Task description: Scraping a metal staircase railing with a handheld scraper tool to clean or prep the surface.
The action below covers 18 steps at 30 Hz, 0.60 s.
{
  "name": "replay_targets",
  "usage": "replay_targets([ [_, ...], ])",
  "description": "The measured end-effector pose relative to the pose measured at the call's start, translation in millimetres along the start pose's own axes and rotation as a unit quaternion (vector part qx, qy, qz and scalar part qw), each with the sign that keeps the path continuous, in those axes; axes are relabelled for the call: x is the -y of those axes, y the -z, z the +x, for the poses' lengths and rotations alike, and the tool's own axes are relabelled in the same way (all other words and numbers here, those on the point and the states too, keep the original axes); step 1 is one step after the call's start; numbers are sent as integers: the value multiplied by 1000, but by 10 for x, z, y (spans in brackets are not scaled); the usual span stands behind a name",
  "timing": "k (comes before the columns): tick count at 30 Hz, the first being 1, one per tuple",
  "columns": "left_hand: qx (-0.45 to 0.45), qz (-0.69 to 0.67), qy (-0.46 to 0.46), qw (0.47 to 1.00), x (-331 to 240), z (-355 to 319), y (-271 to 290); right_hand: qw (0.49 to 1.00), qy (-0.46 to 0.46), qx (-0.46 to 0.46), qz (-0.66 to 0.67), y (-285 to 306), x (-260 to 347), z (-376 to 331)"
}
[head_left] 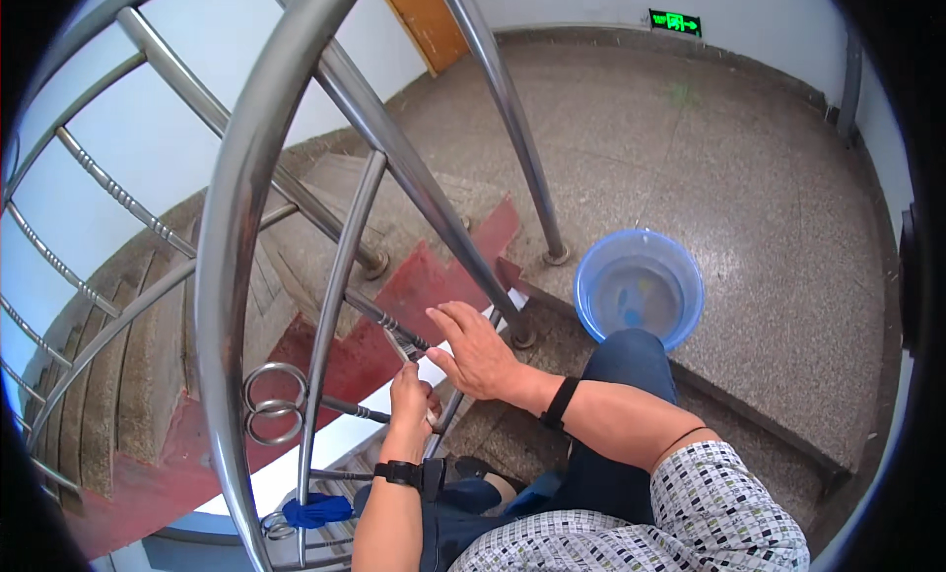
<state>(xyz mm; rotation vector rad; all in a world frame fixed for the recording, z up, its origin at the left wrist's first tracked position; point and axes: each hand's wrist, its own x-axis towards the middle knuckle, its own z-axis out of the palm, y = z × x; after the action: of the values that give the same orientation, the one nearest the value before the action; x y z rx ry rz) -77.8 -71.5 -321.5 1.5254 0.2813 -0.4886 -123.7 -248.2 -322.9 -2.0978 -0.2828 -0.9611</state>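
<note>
The steel stair railing (236, 276) curves up in front of me, with thinner ribbed balusters between its rails. My left hand (409, 400) is closed low among the bars, its fingers curled in. A small pale piece shows above its thumb, but what it grips is mostly hidden. Just above and to the right, my right hand (475, 355) has its fingers stretched out beside a ribbed baluster (384, 321). Its thumb lies close to that bar; whether it touches cannot be made out. Nothing shows in the right hand.
A blue plastic bucket (581, 294) with water and something blue inside stands on the speckled landing at right. A blue cloth (317, 511) hangs on a lower bar. Red-edged stairs (394, 291) descend left beyond the railing. A step edge (759, 424) runs by my legs.
</note>
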Motion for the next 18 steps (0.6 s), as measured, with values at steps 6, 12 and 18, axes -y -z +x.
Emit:
replay_targets([
  [6,-19,27,-18,999,164,-121,-55,1000,4,-2,-3,15,-31,37],
  [12,-10,23,-15,1000,293,-360,-153,1000,5,9,10,70,-16,104],
  [18,2,2,-1,1000,72,-176,-52,1000,-2,13,2,14,-9,21],
])
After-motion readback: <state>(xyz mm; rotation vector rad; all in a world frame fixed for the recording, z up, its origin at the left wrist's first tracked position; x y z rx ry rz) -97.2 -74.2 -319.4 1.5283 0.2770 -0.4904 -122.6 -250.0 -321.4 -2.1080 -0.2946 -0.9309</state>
